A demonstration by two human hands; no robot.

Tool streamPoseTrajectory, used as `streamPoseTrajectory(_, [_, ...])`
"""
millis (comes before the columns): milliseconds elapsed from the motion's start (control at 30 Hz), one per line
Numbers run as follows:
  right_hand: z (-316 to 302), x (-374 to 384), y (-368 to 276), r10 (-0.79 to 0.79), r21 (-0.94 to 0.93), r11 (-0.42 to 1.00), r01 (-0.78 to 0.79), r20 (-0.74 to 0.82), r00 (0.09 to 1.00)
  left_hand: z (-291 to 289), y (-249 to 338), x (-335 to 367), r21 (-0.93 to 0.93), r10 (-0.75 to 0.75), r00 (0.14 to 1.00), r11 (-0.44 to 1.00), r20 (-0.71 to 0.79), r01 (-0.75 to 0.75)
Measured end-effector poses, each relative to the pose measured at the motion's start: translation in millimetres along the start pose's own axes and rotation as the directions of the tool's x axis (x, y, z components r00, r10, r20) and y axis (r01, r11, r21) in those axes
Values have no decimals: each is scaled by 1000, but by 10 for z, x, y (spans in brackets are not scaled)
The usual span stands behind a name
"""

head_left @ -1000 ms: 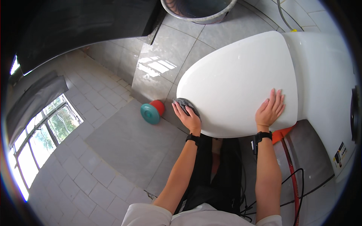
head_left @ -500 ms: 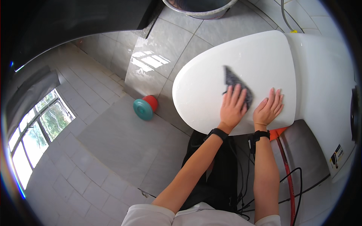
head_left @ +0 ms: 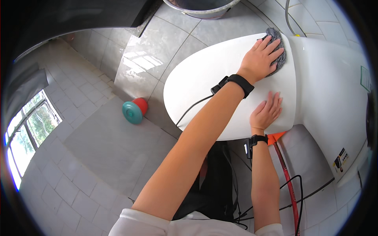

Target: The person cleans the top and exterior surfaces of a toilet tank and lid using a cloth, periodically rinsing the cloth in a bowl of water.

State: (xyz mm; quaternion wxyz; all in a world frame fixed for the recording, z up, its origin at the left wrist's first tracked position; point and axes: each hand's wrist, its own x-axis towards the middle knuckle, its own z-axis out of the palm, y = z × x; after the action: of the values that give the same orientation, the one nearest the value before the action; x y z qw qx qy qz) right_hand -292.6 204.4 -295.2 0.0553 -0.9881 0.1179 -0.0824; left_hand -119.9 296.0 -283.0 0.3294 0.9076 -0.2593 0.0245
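A closed white toilet lid [head_left: 220, 82] spreads out in front of me. Up at its far edge, near the hinge side, my left hand [head_left: 262, 59] presses a dark grey cloth [head_left: 280, 65] against the surface, fingers spread over it. Part of the cloth is hidden beneath that palm. Nearer to me, my right hand [head_left: 267, 112] rests on the lid with its fingers stretched out and nothing in it. Both wrists wear black bands.
The white tank [head_left: 327, 78] is at the right. A bucket [head_left: 204, 11] stands beyond the lid. A red and green plunger-like thing [head_left: 134, 111] lies on the tiled floor at left. Beside my right arm are a red-handled tool [head_left: 286, 177] and black cables [head_left: 301, 188].
My left hand has carried the cloth from the lid's middle to its far edge by the hinge. The right hand stays on the lid. The whole view has shifted slightly.
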Motion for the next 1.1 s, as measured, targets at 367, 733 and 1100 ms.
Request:
streamPoseTrajectory(367, [-53,40,41,17,30,999,-17,5,1000,-861,-375,-1429,175,-112,930,983,351,52])
streamPoseTrajectory(733, [-60,52,28,40,27,999,-41,37,998,-1104,-364,-2136,312,-252,807,946,534,90])
streamPoseTrajectory(1100, [28,-8,74,44,48,998,-44,2,999,-88,528,-886,83,6,923,996,385,-40])
